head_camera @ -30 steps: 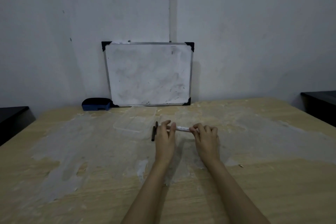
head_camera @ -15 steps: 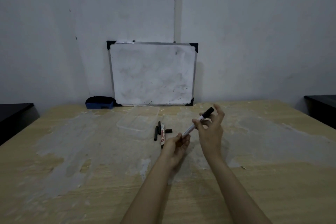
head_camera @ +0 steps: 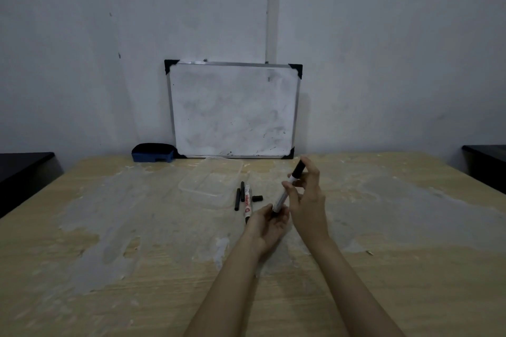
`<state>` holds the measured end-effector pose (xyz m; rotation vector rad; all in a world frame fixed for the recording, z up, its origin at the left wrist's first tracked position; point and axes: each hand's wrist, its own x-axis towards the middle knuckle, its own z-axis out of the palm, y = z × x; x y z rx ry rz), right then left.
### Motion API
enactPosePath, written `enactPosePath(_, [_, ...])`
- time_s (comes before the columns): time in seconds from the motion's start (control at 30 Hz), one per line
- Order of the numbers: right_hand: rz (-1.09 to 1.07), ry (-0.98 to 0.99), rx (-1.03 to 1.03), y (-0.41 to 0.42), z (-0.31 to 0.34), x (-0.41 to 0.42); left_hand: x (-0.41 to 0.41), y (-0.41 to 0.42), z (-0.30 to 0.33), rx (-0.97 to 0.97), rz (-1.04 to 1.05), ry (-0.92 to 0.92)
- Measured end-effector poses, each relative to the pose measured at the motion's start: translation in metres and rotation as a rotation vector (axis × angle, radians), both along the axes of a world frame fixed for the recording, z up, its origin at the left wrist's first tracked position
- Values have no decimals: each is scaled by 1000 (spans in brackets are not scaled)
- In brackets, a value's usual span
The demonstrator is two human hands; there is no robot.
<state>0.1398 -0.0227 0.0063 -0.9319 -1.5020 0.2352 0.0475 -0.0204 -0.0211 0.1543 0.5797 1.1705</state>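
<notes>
Raised and tilted, one marker [head_camera: 281, 200] is gripped by left hand [head_camera: 267, 224] and right hand [head_camera: 309, 200]; one cap [head_camera: 257, 198] lies nearby.

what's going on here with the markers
A person holds a whiteboard marker in both hands above the wooden table: the left hand pinches its lower end, the right hand grips it higher up. A second marker and a loose black cap lie by a clear plastic container. The whiteboard leans on the wall.

Both hands raised over the table [head_camera: 109, 268], right hand [head_camera: 308, 197] and left hand [head_camera: 269, 223] gripping a tilted marker [head_camera: 284, 194], second marker [head_camera: 248, 201] and clear container [head_camera: 210, 182] left of it, whiteboard [head_camera: 232, 109] behind.
</notes>
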Motion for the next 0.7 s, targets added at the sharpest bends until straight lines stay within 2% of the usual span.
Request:
enactPosePath(0.1, [-20, 212, -42, 5, -2, 7, -4, -1, 2, 16, 2, 73])
enactPosePath(0.17, [-18, 395, -111, 9, -4, 13, -10, -1, 6, 59, -1, 204])
enactPosePath(0.3, [14, 869, -315, 23, -14, 24, -34, 0, 22, 210, -9, 682])
enactPosePath(0.37, [-13, 999, -384, 27, -21, 30, -46, -1, 36, 286, 40, 872])
enactPosePath(0.47, [-13, 1029, -466, 29, -32, 32, -66, 0, 53, 340, 336, 1242])
enactPosePath(0.57, [15, 988, -525, 29, -36, 30, -85, 6, 59, 211, 713, 1612])
enactPosePath(0.63, [32, 939, -553, 29, -38, 28, -97, 17, 58, 128, 766, 1774])
enactPosePath(0.7, [39, 892, -573, 28, -38, 27, -106, 27, 55, 69, 696, 1919])
